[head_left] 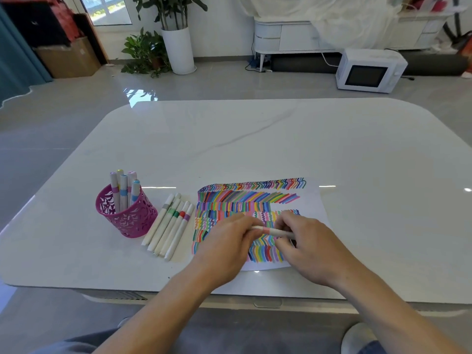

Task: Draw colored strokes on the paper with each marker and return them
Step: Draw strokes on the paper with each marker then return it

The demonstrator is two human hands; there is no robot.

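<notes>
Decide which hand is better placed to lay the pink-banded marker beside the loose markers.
Left, probably. The left hand grips the marker and sits nearer the loose markers, left of the paper; the right hand would have to cross.

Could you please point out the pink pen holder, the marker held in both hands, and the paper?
pink pen holder (127, 221): head view, on its lattice front wall.
marker (266, 230): head view, on the pink band.
paper (313, 203): head view, on the bare right margin.
</notes>
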